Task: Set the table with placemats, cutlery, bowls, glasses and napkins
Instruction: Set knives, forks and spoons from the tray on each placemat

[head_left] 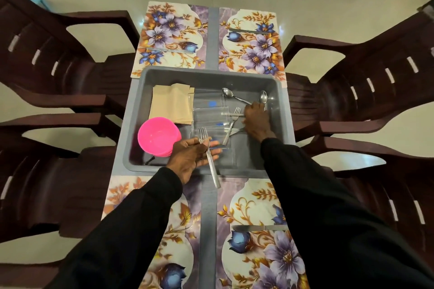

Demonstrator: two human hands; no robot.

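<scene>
Head view, looking down a narrow grey table point(212, 37) flanked by dark brown chairs point(58, 58). Four floral placemats point(164, 21) lie at its corners, two far and two near. Knives point(169, 50) are visible on both far mats and on the near right one, while a black sleeve covers much of the near left mat. A grey tub point(211, 71) sits mid-table between the two pairs of mats. Inside it, at the left, are a stack of tan napkins point(171, 105) and, nearer, stacked pink bowls point(158, 136). At the centre, clear glasses point(209, 110) lie on their sides; to the right are two spoons point(227, 93) and two loose forks point(231, 124). The left hand point(191, 159), palm up over the tub's near edge, holds a fork point(209, 157) between the thumb and nearly straight, closed-together fingers, tines pointing away, handle reaching past the rim. The right hand point(257, 119), back uppermost, reaches down among the handles of the spoons and loose forks. Its fingers are bent under and hidden, so whether they pinch anything cannot be told.
</scene>
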